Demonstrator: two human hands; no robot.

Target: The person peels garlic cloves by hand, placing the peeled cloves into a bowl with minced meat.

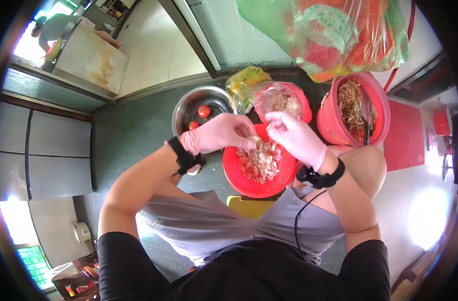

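Observation:
My left hand (223, 132), in a pink glove, pinches a small pale piece (254, 139), apparently a garlic clove, over the near red plastic bowl (234, 184). A heap of whitish-pink pieces (261, 163), which look like garlic cloves and skins, lies in that bowl. My right hand (298, 139), gloved in pink too, hovers over the bowl's far right rim with its fingertips bent together. Whether anything sits between those fingertips cannot be made out. Black straps with small devices circle both wrists.
Behind my left hand stands a steel basin (180, 103) with tomatoes (203, 111). Beyond the bowl is a pink basin (307, 107) with bagged pale pieces. A pink bucket (325, 120) at right holds dry stringy scraps and a knife (365, 113). Plastic bags (349, 37) hang above. Another person (58, 32) bends far left.

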